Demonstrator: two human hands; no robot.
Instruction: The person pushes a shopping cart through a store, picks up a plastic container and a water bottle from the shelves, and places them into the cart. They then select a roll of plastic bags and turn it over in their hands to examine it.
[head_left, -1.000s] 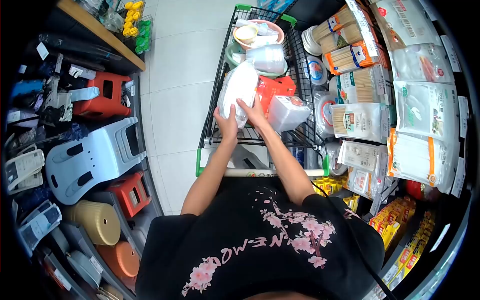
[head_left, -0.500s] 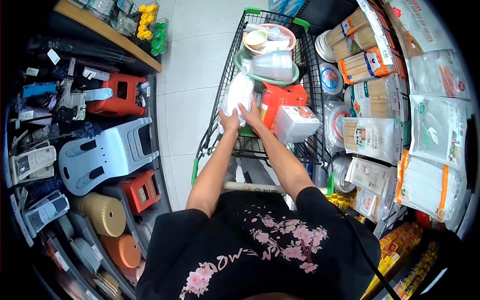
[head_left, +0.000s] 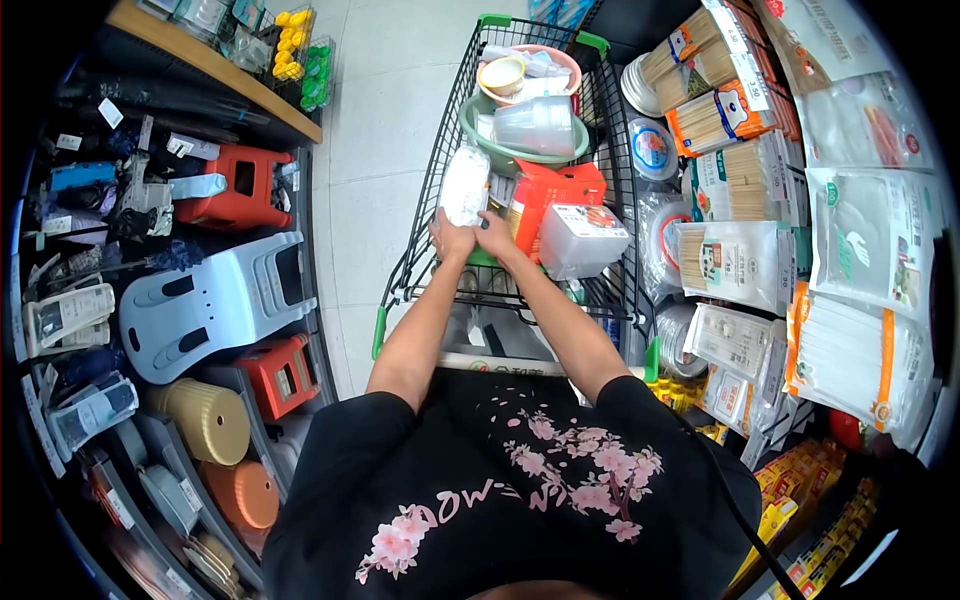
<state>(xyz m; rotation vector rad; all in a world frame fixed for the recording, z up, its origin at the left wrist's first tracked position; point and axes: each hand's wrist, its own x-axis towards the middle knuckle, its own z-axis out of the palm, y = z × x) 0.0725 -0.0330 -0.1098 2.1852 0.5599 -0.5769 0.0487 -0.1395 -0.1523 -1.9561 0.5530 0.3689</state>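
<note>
A white, wrapped, oblong package [head_left: 466, 190] lies at the left side of the shopping cart [head_left: 622, 100]. My left hand [head_left: 451, 238] grips its near left corner, and my right hand [head_left: 493, 237] has fingers closed on its near right corner. To the right stand an opened red box [head_left: 560, 190] and a clear plastic box [head_left: 585, 245] with a printed label. Beyond these, a green basin [head_left: 470, 118] bears a stack of clear plastic cups [head_left: 535, 126]. A pink basin [head_left: 568, 68] with a small yellow-rimmed bowl [head_left: 503, 75] sits at the far end.
Shelves on the left hold a light-blue stool [head_left: 215, 305], red stools [head_left: 235, 190] and folded umbrellas. On the right hang packs of bamboo sticks [head_left: 720, 120] and bagged disposable tableware [head_left: 865, 240], close to the cart. Tiled floor [head_left: 370, 150] runs along the cart's left side.
The white package has turned straighter along the cart and moved slightly away from me. My hands have slid to its near end. The view has shifted slightly.
</note>
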